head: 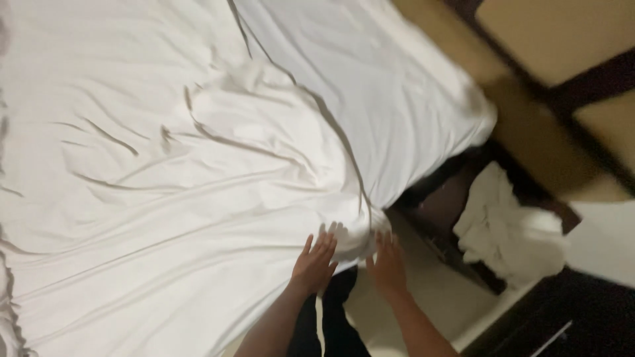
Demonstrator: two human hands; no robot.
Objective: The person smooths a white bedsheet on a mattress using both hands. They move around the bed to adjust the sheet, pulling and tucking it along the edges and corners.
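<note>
A bedroom seen from above: a bed (410, 99) fills the left and centre, with pale floor (436, 297) along its near right edge.

A loose white sheet (152, 198) covers most of the bed, creased in long folds that run from the far left toward the near corner. Its long axis lies from upper left to lower right, and its gathered end points at the near right bed corner. There it bunches just in front of both hands. The sheet's right edge runs as a dark fold line from the far top down to that corner, leaving the fitted mattress cover bare on the right.

The left hand (315, 263) lies flat on the sheet at the bed's near edge, fingers spread and apart, clamped on nothing. The right hand (387, 264) is just beside it, open, fingertips touching the bunched corner; whether it pinches cloth cannot be told.

To the right stands a dark wooden table (443, 211), close to the bed corner, with a crumpled white cloth (506, 228) on it. A narrow strip of floor between bed and table gives the only open room. Beyond, tan wall panels (529, 125) with dark frames.
</note>
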